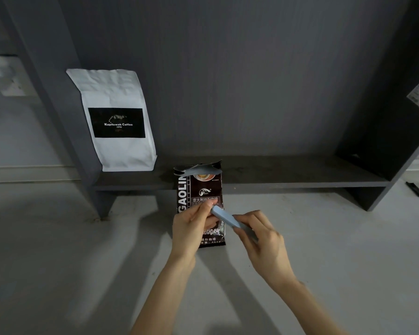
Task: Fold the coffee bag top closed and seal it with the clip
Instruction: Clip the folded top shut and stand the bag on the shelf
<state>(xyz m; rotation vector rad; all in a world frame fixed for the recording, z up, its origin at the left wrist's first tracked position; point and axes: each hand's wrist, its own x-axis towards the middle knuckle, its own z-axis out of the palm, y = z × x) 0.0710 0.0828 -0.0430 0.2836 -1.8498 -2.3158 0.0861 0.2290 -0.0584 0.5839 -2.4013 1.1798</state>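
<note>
A dark brown coffee bag (pixel 201 189) stands upright on the grey surface, its torn top open and ragged. In front of it both hands hold a long light-blue clip (pixel 224 217). My left hand (pixel 191 228) pinches the clip's far end with thumb and fingers. My right hand (pixel 261 240) grips its near end, which is hidden under the fingers. The clip sits level with the bag's middle, apart from the open top. Whether the clip is open or closed cannot be told.
A white coffee bag (pixel 117 122) with a black label leans at the left on a low dark shelf (pixel 276 182) behind the brown bag. Dark side panels stand at both ends of the shelf.
</note>
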